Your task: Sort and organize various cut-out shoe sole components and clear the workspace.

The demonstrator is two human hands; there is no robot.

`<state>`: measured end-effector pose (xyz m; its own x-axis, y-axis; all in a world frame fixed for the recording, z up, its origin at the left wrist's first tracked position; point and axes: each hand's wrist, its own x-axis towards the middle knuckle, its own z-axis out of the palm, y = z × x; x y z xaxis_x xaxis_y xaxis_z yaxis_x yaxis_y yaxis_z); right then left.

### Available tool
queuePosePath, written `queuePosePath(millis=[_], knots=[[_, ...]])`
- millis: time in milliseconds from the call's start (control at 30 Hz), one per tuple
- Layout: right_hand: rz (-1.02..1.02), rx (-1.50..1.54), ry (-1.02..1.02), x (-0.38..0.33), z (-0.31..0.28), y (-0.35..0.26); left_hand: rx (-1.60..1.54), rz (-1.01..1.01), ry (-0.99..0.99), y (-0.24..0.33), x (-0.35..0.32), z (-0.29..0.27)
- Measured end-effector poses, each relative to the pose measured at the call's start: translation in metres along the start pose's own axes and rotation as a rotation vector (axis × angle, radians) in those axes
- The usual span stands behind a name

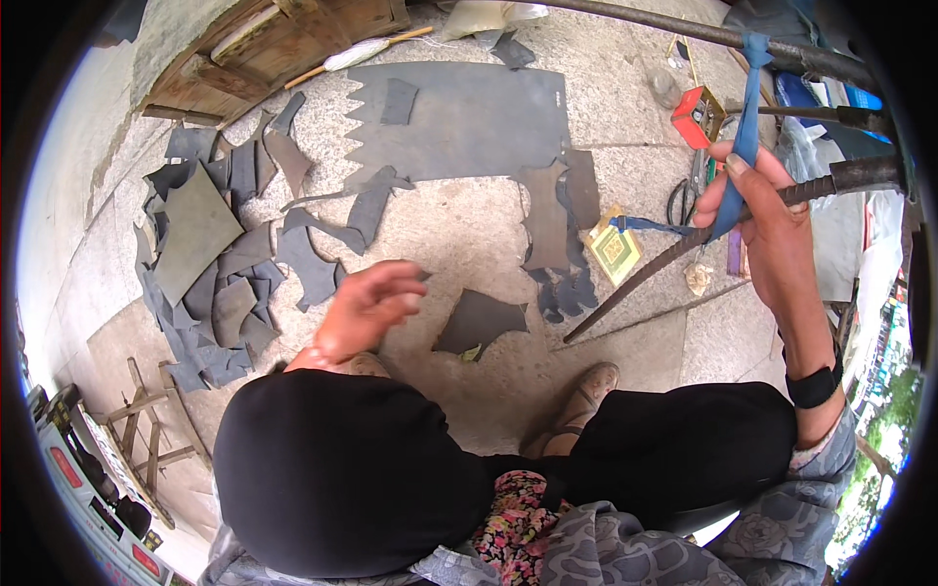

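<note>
My right hand (767,200) pinches a blue fabric strip (749,117) between thumb and fingers. The strip hangs from a dark metal bar (684,21) at the top right and passes by a ribbed metal rod (635,264); its loose end trails left. My left hand (369,305), blurred, is raised over my knee with fingers loosely spread and nothing visible in it. Close to it on the floor lies a dark cut piece of sheet material (481,324), rubber or leather, I cannot tell which.
A large grey sheet (469,117) with a jagged left edge lies ahead. Grey offcuts (200,234) are heaped at left, by a wooden frame (151,430). At right are a red box (696,117), scissors (678,202) and a yellow packet (614,246). A wooden crate (244,59) stands far left.
</note>
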<state>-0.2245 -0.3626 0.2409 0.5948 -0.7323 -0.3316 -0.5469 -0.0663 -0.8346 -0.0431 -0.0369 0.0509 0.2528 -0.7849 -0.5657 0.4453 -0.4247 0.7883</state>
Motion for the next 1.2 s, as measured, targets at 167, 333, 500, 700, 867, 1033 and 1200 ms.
queuePosePath(millis=[167,333,500,700,867,1033,1200], knots=[[0.008,-0.001,-0.017,0.003,0.010,0.000,1.185,0.584,-0.308,0.038,0.085,0.068],[-0.053,0.016,-0.062,0.003,0.006,0.001,1.653,0.889,-0.387,0.028,0.155,0.118],[-0.080,0.001,-0.073,0.004,0.005,0.000,1.706,0.798,-0.387,0.042,0.166,0.124],[-0.097,-0.004,-0.083,0.004,0.003,0.002,1.620,0.923,-0.284,0.032,0.129,0.087],[-0.110,-0.024,-0.076,0.004,0.004,0.007,1.512,1.103,-0.109,0.022,0.071,0.054],[-0.088,-0.019,-0.054,0.002,0.002,0.003,1.383,0.903,0.194,0.036,0.024,0.009],[-0.063,-0.015,-0.046,0.003,0.006,0.005,0.990,0.457,0.343,0.037,-0.013,-0.044]])
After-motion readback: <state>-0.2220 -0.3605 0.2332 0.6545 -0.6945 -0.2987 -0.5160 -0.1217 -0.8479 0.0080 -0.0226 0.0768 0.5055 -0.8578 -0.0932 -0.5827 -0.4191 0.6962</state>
